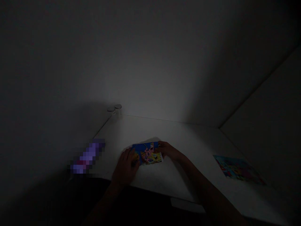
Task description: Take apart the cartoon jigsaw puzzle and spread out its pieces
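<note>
The room is very dark. A small blue box printed with cartoon characters (pixel 147 153) lies on a white table (pixel 183 138). My left hand (pixel 126 166) rests against the box's left end, fingers curled on it. My right hand (pixel 168 151) grips the box's right end. Both forearms reach in from the bottom of the view.
A colourful cartoon sheet (pixel 237 169) lies flat on the table at the right. Two small round-topped objects (pixel 115 109) stand at the table's far left corner. A blurred purple item (pixel 88 155) sits at the left edge. Walls close in behind and to the right.
</note>
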Demonstrator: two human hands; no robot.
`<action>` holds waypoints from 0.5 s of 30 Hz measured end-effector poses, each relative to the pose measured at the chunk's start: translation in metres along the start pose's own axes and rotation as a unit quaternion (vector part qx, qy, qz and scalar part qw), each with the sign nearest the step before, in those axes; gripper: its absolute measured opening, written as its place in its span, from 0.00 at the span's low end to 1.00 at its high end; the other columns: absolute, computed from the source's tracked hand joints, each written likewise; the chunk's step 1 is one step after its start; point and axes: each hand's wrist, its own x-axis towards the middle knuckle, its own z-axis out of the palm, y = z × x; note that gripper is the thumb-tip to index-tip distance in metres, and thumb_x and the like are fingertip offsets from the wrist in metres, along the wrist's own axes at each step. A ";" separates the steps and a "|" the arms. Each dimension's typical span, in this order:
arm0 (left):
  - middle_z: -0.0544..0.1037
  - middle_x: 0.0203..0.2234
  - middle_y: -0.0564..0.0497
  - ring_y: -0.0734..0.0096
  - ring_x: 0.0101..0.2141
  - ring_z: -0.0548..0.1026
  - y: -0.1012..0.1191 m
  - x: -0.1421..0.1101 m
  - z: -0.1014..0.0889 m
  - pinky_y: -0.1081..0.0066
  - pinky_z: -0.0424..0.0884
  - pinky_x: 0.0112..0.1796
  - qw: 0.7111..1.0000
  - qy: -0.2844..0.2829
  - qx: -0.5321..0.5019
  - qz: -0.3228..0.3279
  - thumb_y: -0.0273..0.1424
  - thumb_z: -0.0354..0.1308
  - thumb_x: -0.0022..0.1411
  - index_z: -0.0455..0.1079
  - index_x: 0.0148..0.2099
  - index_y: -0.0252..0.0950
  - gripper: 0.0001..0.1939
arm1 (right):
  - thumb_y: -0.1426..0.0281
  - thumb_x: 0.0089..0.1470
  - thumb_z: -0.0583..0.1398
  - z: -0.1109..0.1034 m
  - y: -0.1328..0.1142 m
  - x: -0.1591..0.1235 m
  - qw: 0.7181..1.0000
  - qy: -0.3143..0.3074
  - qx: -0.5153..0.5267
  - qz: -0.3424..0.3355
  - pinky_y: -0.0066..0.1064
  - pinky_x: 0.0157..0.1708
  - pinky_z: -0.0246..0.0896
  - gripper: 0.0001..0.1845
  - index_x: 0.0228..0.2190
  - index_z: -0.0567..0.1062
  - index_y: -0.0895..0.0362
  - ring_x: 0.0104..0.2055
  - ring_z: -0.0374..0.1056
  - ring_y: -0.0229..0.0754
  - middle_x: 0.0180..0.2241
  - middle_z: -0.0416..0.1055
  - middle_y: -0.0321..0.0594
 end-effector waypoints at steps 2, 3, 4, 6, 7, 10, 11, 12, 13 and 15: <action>0.67 0.58 0.37 0.52 0.60 0.63 -0.002 0.000 0.000 0.51 0.66 0.56 1.000 -0.008 0.007 0.005 0.43 0.48 0.66 0.58 0.63 0.32 0.28 | 0.63 0.42 0.66 -0.010 0.003 0.003 1.000 -0.009 0.015 -0.009 0.25 0.18 0.60 0.21 0.38 0.73 0.60 0.26 0.71 0.40 0.30 0.77 0.41; 0.67 0.58 0.36 0.52 0.60 0.63 -0.002 0.000 0.000 0.51 0.66 0.55 1.000 -0.013 0.011 0.007 0.42 0.48 0.66 0.57 0.63 0.32 0.29 | 0.62 0.42 0.66 -0.013 0.005 0.005 1.000 -0.006 0.020 -0.017 0.25 0.18 0.60 0.21 0.38 0.73 0.60 0.26 0.71 0.40 0.30 0.77 0.41; 0.67 0.58 0.37 0.52 0.60 0.63 -0.003 0.000 0.000 0.51 0.66 0.55 1.000 -0.018 0.013 0.010 0.43 0.48 0.66 0.57 0.63 0.32 0.29 | 0.62 0.42 0.66 -0.015 0.007 0.006 0.999 0.003 0.023 -0.024 0.25 0.18 0.60 0.21 0.38 0.73 0.60 0.26 0.71 0.41 0.30 0.77 0.41; 0.68 0.57 0.38 0.53 0.59 0.64 -0.005 -0.001 0.000 0.52 0.67 0.55 1.000 -0.020 0.013 0.008 0.43 0.49 0.65 0.57 0.64 0.33 0.29 | 0.61 0.42 0.66 -0.016 0.011 0.009 0.999 0.023 0.028 -0.032 0.25 0.18 0.59 0.22 0.38 0.73 0.60 0.25 0.71 0.41 0.29 0.77 0.41; 0.69 0.57 0.38 0.53 0.59 0.64 -0.005 -0.001 0.000 0.52 0.67 0.55 1.000 -0.016 0.009 0.003 0.43 0.48 0.65 0.57 0.64 0.34 0.29 | 0.61 0.42 0.66 -0.015 0.013 0.010 0.998 0.033 0.032 -0.032 0.25 0.17 0.58 0.22 0.37 0.73 0.60 0.24 0.70 0.40 0.28 0.76 0.40; 0.71 0.55 0.39 0.55 0.56 0.68 -0.007 0.006 -0.003 0.54 0.67 0.54 0.999 -0.007 -0.017 -0.028 0.43 0.47 0.66 0.59 0.62 0.35 0.27 | 0.60 0.42 0.66 -0.012 0.016 0.014 0.997 0.052 0.042 -0.029 0.25 0.15 0.55 0.21 0.36 0.73 0.60 0.21 0.69 0.39 0.25 0.76 0.39; 0.72 0.54 0.39 0.56 0.55 0.69 -0.008 0.011 -0.004 0.54 0.67 0.54 0.999 -0.012 -0.028 -0.042 0.43 0.47 0.66 0.60 0.62 0.35 0.27 | 0.60 0.43 0.66 -0.012 0.017 0.015 0.997 0.056 0.043 -0.032 0.25 0.15 0.54 0.21 0.36 0.73 0.60 0.20 0.68 0.39 0.25 0.75 0.39; 0.72 0.53 0.40 0.55 0.54 0.70 -0.009 0.018 -0.005 0.53 0.67 0.54 0.997 -0.024 -0.041 -0.055 0.43 0.47 0.65 0.61 0.61 0.35 0.27 | 0.59 0.43 0.65 -0.012 0.018 0.016 0.997 0.060 0.045 -0.034 0.25 0.15 0.54 0.20 0.36 0.73 0.59 0.20 0.67 0.38 0.24 0.75 0.38; 0.73 0.52 0.40 0.54 0.54 0.70 -0.009 0.026 -0.005 0.52 0.66 0.54 0.995 -0.036 -0.054 -0.070 0.43 0.48 0.65 0.62 0.61 0.36 0.26 | 0.59 0.44 0.65 -0.013 0.018 0.016 0.996 0.065 0.050 -0.034 0.26 0.15 0.55 0.20 0.36 0.73 0.59 0.20 0.67 0.38 0.25 0.75 0.39; 0.73 0.53 0.39 0.52 0.54 0.69 -0.012 0.048 -0.003 0.50 0.64 0.54 0.989 -0.060 -0.093 -0.098 0.42 0.50 0.64 0.63 0.60 0.35 0.26 | 0.59 0.44 0.66 -0.015 0.019 0.017 0.995 0.075 0.066 -0.029 0.28 0.19 0.60 0.20 0.36 0.73 0.58 0.22 0.69 0.40 0.27 0.76 0.39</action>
